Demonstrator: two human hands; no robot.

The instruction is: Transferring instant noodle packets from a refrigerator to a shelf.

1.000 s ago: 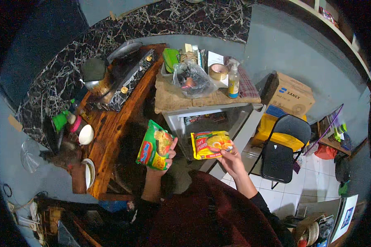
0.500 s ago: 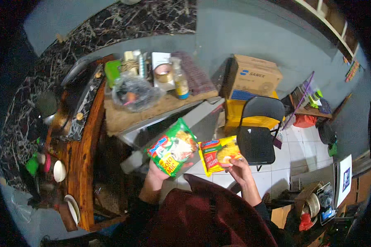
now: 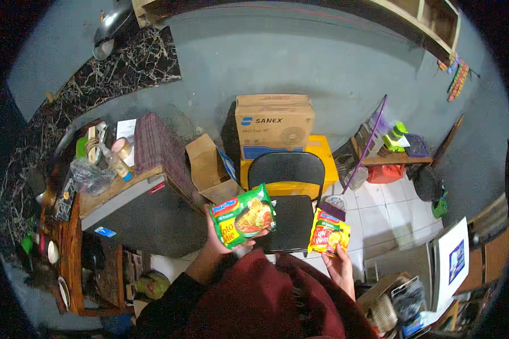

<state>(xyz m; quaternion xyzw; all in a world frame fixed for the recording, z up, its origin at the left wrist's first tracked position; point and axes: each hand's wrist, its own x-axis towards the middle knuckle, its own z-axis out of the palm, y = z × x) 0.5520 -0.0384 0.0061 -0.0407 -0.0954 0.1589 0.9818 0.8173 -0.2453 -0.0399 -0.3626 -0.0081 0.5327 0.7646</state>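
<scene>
In my left hand (image 3: 217, 242) rests a green packet of instant noodles (image 3: 244, 216), its printed front facing up and its fingers curled beneath the lower edge. My right hand (image 3: 340, 268) pinches the bottom corner of a smaller yellow and red instant noodle packet (image 3: 328, 233), held upright. The two packets are apart. Behind the green one is a black folding chair (image 3: 287, 175), which the packet partly covers.
A brown cardboard box (image 3: 274, 125) stands on a yellow table (image 3: 322, 161) against the wall. At left, tape (image 3: 121, 148), a bottle (image 3: 116, 163) and a plastic bag (image 3: 90, 176) lie on a grey cabinet. A purple-handled broom (image 3: 371, 141) leans at right.
My view has turned to the right, so the chair and box now lie straight ahead. Both packets stay in my hands; they are farther apart, and the green one has tipped toward level.
</scene>
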